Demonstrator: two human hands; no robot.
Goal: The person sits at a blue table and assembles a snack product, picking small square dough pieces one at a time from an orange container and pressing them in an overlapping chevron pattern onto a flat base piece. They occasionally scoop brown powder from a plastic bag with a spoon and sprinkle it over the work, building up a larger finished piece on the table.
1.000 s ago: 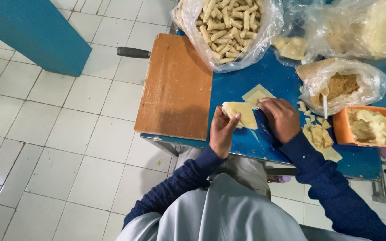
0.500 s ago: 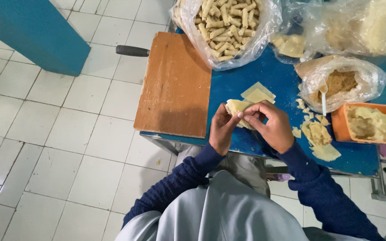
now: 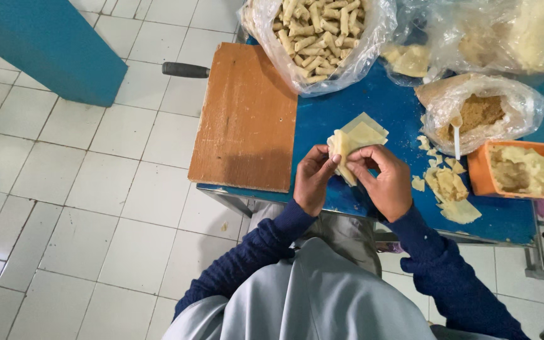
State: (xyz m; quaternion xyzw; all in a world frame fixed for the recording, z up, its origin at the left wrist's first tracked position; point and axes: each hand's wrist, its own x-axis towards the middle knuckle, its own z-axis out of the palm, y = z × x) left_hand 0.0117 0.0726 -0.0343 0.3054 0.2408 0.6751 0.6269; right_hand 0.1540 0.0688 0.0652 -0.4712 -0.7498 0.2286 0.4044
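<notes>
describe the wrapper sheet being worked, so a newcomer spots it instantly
On the blue table, just right of the wooden board, both hands meet at the near edge. The pale wrapper sheet is pinched between the left hand and right hand. Unlike the flat wrapper stack behind it, it is lifted and folded.

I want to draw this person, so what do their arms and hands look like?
Both arms wear long, dark navy knitted sleeves that end at the wrists. The left hand and the right hand are bare: no gloves, and no rings or watch that I can see. Over the body there is a pale grey-blue cloth.
</notes>
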